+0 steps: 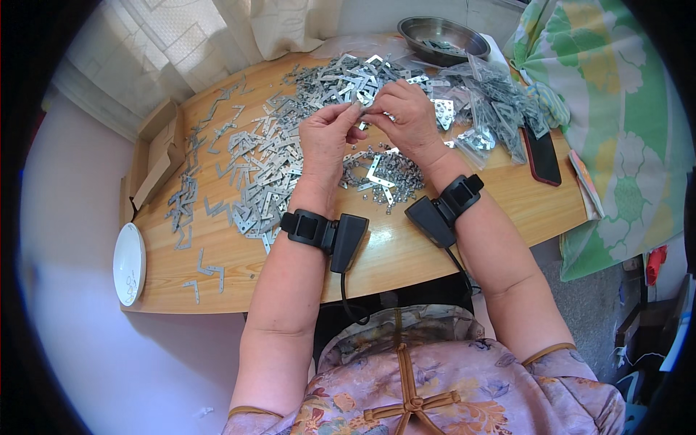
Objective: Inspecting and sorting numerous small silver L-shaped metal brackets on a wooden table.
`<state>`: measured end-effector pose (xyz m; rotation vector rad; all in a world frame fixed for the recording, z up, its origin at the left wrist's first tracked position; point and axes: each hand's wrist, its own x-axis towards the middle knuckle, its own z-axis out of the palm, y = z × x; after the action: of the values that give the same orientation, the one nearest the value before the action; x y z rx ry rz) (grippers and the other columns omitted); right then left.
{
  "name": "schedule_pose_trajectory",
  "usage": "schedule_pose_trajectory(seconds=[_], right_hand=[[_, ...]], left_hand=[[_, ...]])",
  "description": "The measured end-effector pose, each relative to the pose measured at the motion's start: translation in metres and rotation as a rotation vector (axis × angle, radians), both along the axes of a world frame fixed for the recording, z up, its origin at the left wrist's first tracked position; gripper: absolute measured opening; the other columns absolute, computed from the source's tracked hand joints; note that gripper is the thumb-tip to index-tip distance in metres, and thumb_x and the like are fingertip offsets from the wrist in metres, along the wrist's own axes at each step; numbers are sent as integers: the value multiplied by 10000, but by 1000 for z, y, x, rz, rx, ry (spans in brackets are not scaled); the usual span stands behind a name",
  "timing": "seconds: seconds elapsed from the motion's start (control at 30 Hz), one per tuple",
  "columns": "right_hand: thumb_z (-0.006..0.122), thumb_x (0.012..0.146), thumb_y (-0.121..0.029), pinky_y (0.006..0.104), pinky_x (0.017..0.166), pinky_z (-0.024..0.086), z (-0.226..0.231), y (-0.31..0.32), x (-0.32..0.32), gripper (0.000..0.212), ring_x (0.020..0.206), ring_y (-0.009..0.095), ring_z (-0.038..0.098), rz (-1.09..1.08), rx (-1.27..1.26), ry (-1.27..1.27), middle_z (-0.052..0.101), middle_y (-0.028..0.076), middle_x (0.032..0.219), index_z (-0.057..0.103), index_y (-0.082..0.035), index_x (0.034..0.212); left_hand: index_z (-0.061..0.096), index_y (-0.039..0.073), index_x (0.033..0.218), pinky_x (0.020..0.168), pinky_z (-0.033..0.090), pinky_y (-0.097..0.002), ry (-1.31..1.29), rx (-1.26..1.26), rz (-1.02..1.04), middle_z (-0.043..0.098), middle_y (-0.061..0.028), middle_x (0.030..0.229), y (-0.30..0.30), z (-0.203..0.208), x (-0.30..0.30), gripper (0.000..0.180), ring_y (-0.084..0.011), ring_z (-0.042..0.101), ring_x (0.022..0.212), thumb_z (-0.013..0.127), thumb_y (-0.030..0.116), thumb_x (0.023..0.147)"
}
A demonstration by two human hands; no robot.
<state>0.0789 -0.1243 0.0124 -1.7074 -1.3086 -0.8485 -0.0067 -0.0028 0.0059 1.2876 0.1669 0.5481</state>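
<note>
Above the middle of the table my left hand [326, 138] and my right hand [407, 119] meet, thumbs and fingertips pinched together. Something small and greyish sits between them, too hidden to name. Behind and to the left spreads a large heap of flat metal corner brackets [264, 163], L-shaped with holes. Below the hands lies a pile of small shiny metal pieces [402, 177], perhaps nuts or screws. One L-shaped bracket [378, 177] rests on that pile. A black strap with a box-shaped device is on each of my wrists.
Clear plastic bags of metal parts [500, 109] lie at the right, beside a phone [542, 156]. A steel bowl [442, 36] stands at the back. An open cardboard box [159, 145] and a white dish [129, 264] sit at the left edge. Green patterned cloth [623, 145] hangs at the right.
</note>
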Motion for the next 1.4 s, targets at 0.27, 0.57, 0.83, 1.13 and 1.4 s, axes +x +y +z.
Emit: schedule_pose_trajectory(seconds=[0.27,0.57,0.83,1.13,1.4], right_hand=[[710,621,-123,303,601,407,-2,0,0,146,667,207,507,14,-1,62,531,33,684,584,-56,650],[704,639,-86,288,632,426,-7,0,1,109,727,197,528,88,32,210,539,46,731,627,-60,713],[701,643,-73,290,654,436,-8,1,0,102,742,200,539,81,44,235,545,56,753,632,-59,716],[694,655,-74,292,673,433,-12,3,2,90,755,206,540,139,94,270,547,62,774,634,-55,718],[704,642,-74,298,668,427,-9,0,2,105,764,210,530,108,65,269,533,72,765,634,-54,718]], left_hand=[[627,-2,906,493,401,-186,7,26,-15,634,-53,738,-2,2,-1,181,-99,569,543,649,133,788],[621,4,907,487,408,-189,5,-53,-11,625,-44,732,3,-3,1,179,-103,572,537,651,133,787],[619,7,904,476,402,-187,-6,-42,-20,625,-46,742,3,-2,0,178,-99,566,529,655,135,785],[614,18,905,463,390,-186,18,-120,-40,620,-39,742,3,-3,1,168,-92,544,506,651,133,788],[616,-6,865,428,386,-185,-8,-143,-21,597,-37,679,0,-2,2,158,-102,547,488,656,122,780]])
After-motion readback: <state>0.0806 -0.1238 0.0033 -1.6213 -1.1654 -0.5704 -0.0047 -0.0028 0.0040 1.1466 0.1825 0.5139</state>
